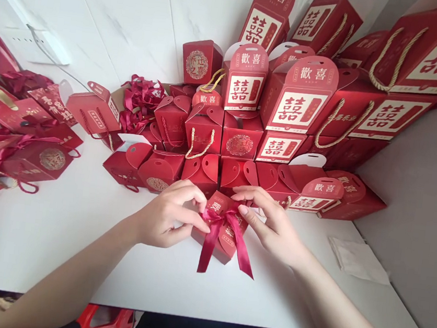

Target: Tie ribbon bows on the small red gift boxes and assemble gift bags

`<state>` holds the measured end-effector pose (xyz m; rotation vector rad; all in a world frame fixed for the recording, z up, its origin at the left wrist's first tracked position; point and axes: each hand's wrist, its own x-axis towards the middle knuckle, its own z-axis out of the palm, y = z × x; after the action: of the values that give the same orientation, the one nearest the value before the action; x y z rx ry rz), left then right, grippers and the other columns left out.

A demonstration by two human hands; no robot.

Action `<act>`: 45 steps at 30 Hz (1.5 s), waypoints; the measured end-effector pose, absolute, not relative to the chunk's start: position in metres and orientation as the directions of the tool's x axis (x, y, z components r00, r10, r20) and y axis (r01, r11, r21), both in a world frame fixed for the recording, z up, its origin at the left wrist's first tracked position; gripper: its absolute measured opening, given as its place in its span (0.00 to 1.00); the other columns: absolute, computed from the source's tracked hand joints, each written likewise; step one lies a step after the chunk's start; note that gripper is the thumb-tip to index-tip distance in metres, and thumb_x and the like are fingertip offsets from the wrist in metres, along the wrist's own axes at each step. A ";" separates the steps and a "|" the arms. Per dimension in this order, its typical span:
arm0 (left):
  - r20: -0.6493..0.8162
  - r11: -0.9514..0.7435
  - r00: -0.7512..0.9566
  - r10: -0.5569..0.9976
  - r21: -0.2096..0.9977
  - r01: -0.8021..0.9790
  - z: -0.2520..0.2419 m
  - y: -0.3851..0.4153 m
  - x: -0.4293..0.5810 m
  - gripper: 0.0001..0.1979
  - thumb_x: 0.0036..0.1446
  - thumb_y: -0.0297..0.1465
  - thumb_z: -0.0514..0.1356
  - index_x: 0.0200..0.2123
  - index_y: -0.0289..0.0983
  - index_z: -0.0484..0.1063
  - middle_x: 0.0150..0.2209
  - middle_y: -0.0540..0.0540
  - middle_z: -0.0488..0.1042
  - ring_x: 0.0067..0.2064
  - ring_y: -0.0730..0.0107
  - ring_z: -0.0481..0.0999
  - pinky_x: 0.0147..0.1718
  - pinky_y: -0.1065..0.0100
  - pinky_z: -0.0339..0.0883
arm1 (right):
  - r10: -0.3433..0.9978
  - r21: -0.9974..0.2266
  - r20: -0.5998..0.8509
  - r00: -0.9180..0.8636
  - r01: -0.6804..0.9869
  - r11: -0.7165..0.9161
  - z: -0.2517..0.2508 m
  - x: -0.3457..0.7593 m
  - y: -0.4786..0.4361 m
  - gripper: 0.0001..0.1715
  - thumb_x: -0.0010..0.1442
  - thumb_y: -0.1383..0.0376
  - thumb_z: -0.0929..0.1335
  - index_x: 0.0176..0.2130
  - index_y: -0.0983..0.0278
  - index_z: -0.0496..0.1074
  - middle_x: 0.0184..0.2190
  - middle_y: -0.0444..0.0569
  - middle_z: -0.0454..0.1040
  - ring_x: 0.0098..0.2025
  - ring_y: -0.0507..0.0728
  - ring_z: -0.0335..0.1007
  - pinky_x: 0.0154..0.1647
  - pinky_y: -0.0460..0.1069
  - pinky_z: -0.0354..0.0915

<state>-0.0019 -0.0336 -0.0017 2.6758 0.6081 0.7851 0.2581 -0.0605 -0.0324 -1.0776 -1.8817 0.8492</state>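
Note:
A small red gift box (224,250) rests on the white table in front of me, set at an angle. A dark pink satin ribbon (208,250) is tied in a bow across its top, and its two tails hang toward me. At the bow's left side, my left hand (171,214) pinches a loop between thumb and fingers. My right hand (271,220) has its thumb and fingertips closed around the bow's right side, close to the box top. The bow's loops are partly covered by my fingers.
Rows of red boxes (240,143) are stacked along the back and right. Ribboned boxes (39,159) pile up at left. Loose ribbons (141,94) lie behind. White tissue (357,260) sits at right on the table (142,276); a red stool (109,325) shows below its edge.

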 end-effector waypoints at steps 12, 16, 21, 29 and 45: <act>0.508 -0.921 0.790 0.342 0.017 0.388 -0.012 -0.028 -0.007 0.20 0.53 0.21 0.58 0.46 0.46 0.77 0.34 0.47 0.72 0.36 0.68 0.67 0.36 0.64 0.63 | 0.787 -0.689 0.445 -0.427 0.399 0.605 -0.031 0.256 -0.065 0.06 0.66 0.63 0.67 0.36 0.59 0.74 0.55 0.51 0.69 0.57 0.62 0.65 0.57 0.57 0.63; 0.505 -0.908 0.792 0.342 -0.040 0.417 -0.009 -0.029 -0.005 0.17 0.56 0.21 0.57 0.43 0.46 0.78 0.37 0.46 0.73 0.39 0.67 0.68 0.39 0.64 0.63 | 0.844 -0.721 0.375 -0.384 0.451 0.526 -0.033 0.254 -0.065 0.13 0.65 0.60 0.67 0.29 0.60 0.68 0.54 0.52 0.70 0.57 0.63 0.65 0.56 0.58 0.63; 0.513 -0.916 0.779 0.362 0.038 0.400 -0.010 -0.028 -0.004 0.19 0.61 0.21 0.56 0.41 0.52 0.79 0.32 0.50 0.73 0.36 0.71 0.68 0.37 0.67 0.62 | 0.885 -0.773 0.291 -0.364 0.456 0.442 -0.037 0.253 -0.065 0.14 0.66 0.56 0.66 0.30 0.60 0.65 0.54 0.52 0.69 0.59 0.62 0.64 0.57 0.58 0.61; 0.506 -0.881 0.792 0.342 -0.122 0.458 -0.015 -0.028 -0.005 0.20 0.61 0.22 0.55 0.48 0.49 0.76 0.35 0.48 0.75 0.37 0.69 0.69 0.38 0.66 0.65 | 0.894 -0.783 0.272 -0.357 0.457 0.421 -0.034 0.253 -0.067 0.14 0.64 0.55 0.67 0.30 0.60 0.67 0.55 0.53 0.69 0.61 0.63 0.62 0.59 0.59 0.60; 0.259 -0.610 0.589 0.765 0.585 0.535 -0.013 -0.036 0.014 0.08 0.61 0.32 0.60 0.31 0.37 0.66 0.53 0.43 0.67 0.56 0.62 0.67 0.55 0.59 0.64 | 0.919 -0.921 0.072 -0.388 0.328 0.211 -0.027 0.255 -0.067 0.13 0.63 0.57 0.69 0.31 0.60 0.68 0.61 0.50 0.66 0.65 0.62 0.59 0.65 0.62 0.53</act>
<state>0.0143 -0.0357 -0.0128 2.3705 1.0387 0.6902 0.2554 -0.0670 -0.0268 -1.1571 -1.8403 1.1645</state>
